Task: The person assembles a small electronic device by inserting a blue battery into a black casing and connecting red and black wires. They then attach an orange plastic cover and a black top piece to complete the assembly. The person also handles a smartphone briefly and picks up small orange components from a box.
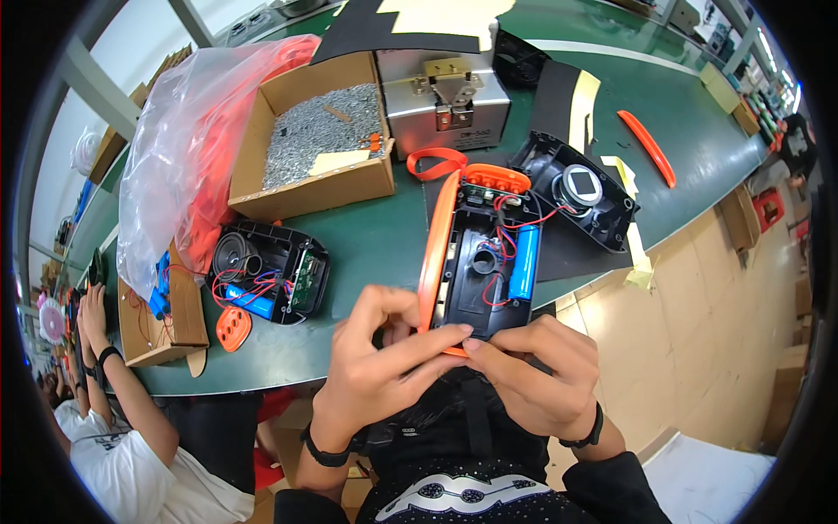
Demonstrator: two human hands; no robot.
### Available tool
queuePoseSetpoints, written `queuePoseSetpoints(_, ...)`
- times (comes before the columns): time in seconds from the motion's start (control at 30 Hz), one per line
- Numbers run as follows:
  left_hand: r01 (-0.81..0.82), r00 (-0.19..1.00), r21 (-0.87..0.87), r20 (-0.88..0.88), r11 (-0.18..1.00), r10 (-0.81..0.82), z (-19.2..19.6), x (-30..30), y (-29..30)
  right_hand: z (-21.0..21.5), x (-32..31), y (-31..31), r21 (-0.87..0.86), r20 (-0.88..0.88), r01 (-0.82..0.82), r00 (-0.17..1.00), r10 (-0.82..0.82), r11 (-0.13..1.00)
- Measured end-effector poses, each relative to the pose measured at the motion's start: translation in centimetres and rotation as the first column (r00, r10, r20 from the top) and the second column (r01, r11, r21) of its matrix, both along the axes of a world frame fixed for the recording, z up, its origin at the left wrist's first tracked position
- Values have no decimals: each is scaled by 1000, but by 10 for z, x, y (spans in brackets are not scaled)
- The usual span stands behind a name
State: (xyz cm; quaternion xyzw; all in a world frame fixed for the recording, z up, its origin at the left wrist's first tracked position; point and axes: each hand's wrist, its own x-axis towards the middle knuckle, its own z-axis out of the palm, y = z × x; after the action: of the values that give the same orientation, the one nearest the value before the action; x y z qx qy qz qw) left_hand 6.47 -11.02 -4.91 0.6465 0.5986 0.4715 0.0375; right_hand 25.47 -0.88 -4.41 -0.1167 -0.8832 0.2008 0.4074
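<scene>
Between my hands is an open black speaker housing with a blue cylindrical battery and red and blue wires inside. A long orange trim strip runs along its left side and round the near end. My left hand grips the near left corner, its thumb and fingers closed on the strip and rim. My right hand pinches the near edge, thumb tips almost meeting. An orange button pad sits at the far end. Thin wires link the housing to a black half shell with a round speaker at its right.
A cardboard box of small metal screws stands behind, left of a metal machine. Another opened speaker unit lies at left, near an orange button piece and a small box. A loose orange strip lies right. Another person's hand is far left.
</scene>
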Motion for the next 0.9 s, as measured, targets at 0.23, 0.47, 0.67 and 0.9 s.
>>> queuePoseSetpoints(0.23,111,994,-43,-6,993,-111,0,-1,6,-6,13,1,-121,-40,103,993,-109,987)
queuePoseSetpoints(0.47,113,989,-111,105,987,-101,3,7,6,-35,17,-8,-317,-186,61,975,-125,946)
queuePoseSetpoints(0.67,154,981,-99,137,983,-140,-2,7,5,-38,17,-6,-332,-225,45,966,-126,942)
queuePoseSetpoints(0.9,150,988,-111,55,982,-145,-3,3,2,-34,14,-12,-451,-260,-3,957,-129,893)
